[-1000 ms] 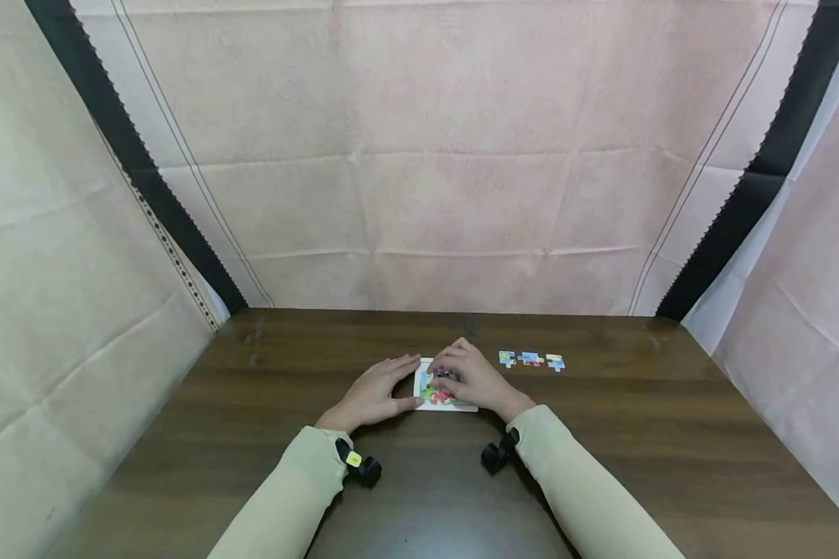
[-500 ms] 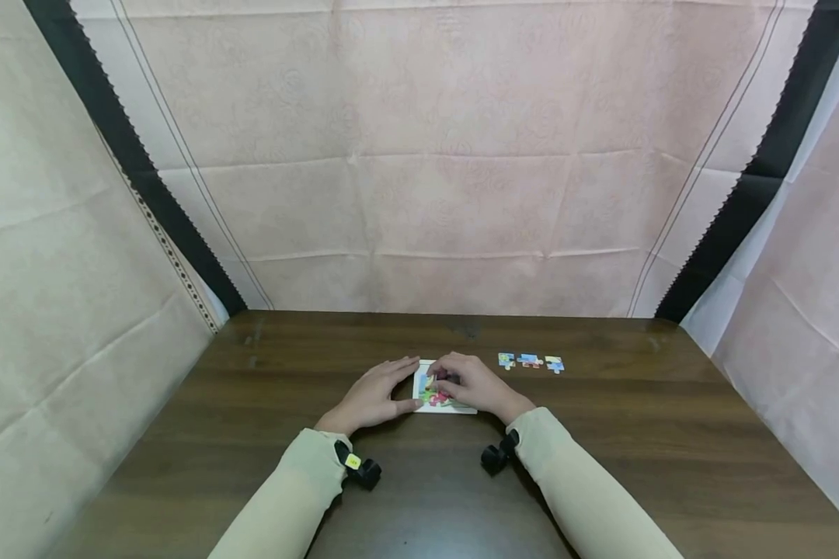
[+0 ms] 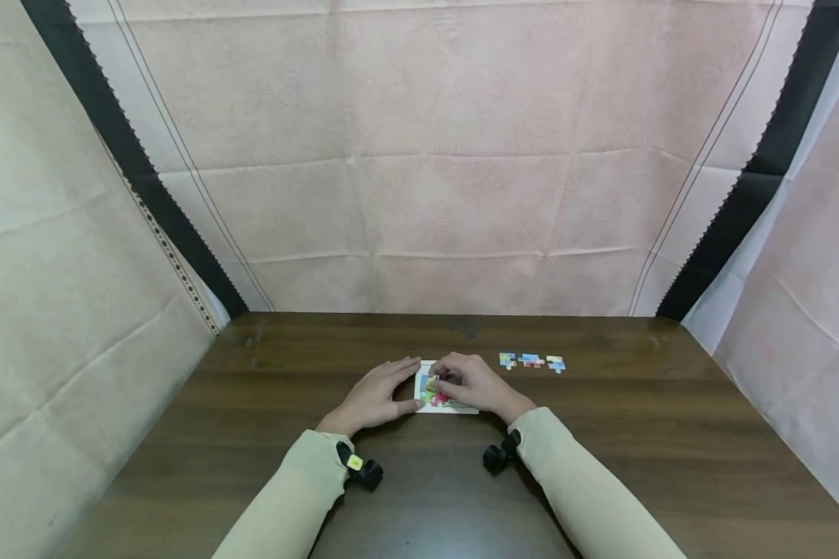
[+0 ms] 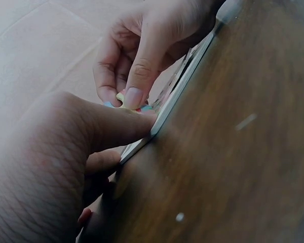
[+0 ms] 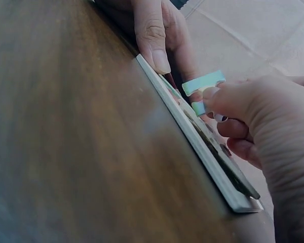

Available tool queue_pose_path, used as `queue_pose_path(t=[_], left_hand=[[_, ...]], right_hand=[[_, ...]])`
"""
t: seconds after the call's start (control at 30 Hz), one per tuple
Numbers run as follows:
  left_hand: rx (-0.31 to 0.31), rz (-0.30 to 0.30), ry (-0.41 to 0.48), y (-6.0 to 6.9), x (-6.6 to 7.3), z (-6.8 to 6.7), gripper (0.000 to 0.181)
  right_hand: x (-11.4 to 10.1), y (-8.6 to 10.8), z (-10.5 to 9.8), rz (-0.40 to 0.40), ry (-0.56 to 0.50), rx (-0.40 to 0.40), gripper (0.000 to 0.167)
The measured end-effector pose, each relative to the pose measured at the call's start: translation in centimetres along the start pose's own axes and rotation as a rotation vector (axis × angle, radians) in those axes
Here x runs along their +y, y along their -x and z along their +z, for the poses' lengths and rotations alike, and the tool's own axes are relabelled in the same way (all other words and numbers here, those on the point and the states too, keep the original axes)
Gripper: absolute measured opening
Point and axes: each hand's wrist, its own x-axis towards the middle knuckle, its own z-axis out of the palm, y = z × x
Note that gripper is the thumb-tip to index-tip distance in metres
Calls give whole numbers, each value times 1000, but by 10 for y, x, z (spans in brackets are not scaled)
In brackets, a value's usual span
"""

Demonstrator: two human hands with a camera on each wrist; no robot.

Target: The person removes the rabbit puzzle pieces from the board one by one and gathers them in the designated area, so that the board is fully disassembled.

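Observation:
A white-bordered jigsaw puzzle board [image 3: 447, 409] with a colourful picture lies on the table. My left hand [image 3: 375, 394] rests along its left side, fingers nearly straight, the thumb on the front left corner. Over the picture, my right hand [image 3: 477, 384] pinches a jigsaw piece [image 5: 205, 81] between thumb and fingers; the piece is pale blue with some yellow and is tilted above the board in the right wrist view. Inside the border [image 5: 192, 142], the puzzle layer [image 5: 243, 185] stands slightly raised at one corner. The right hand hides much of the picture from the head view.
Three loose jigsaw pieces, one on the left [image 3: 506, 359], a middle one [image 3: 530, 359] and one on the right [image 3: 555, 362], lie in a row beyond my right hand. Pale cloth walls [image 3: 461, 202] surround the brown wooden table [image 3: 252, 427] at the back and sides.
My right hand's raised knuckles have dropped and its fingers have drawn in slightly over the board. My left hand stays in place, as do the three loose pieces.

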Motion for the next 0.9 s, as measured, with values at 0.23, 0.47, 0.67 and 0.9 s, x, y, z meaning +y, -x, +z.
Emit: queue_pose_path(t=[0.23,0.47,0.67,0.9], left_hand=[[-3,-4,1,1,1,-2,77],[8,7,7,1,2,-4,77],[-10,-14,-5,0,1,-2,78],[3,-2,8,1,1,0,76]], right_hand=[[1,0,1,-41,-41,47,16],[5,-1,1,-92,-89,66,16],[5,1,-1,-78,-107,57,16],[-13,0,-5,-112,-132,86,19]])
